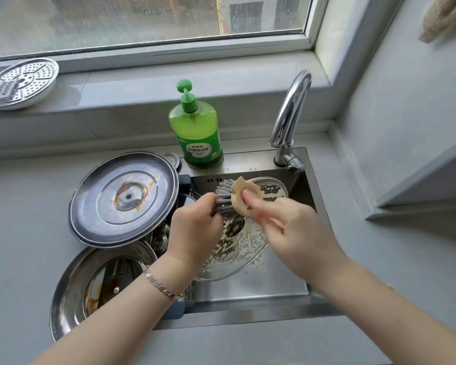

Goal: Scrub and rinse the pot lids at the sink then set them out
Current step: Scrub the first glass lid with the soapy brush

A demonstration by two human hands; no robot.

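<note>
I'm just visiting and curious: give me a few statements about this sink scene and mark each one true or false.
1. Both the left hand and the right hand hold the scrubbing brush. True.
2. The soap bottle is red. False: it is green, with a green pump.
3. A foamy glass lid lies in the sink below the hands. True.
4. Water streams from the faucet. False: no stream shows.
5. The stained steel lid and the second steel lid sit right of the sink. False: they are on its left.
</note>
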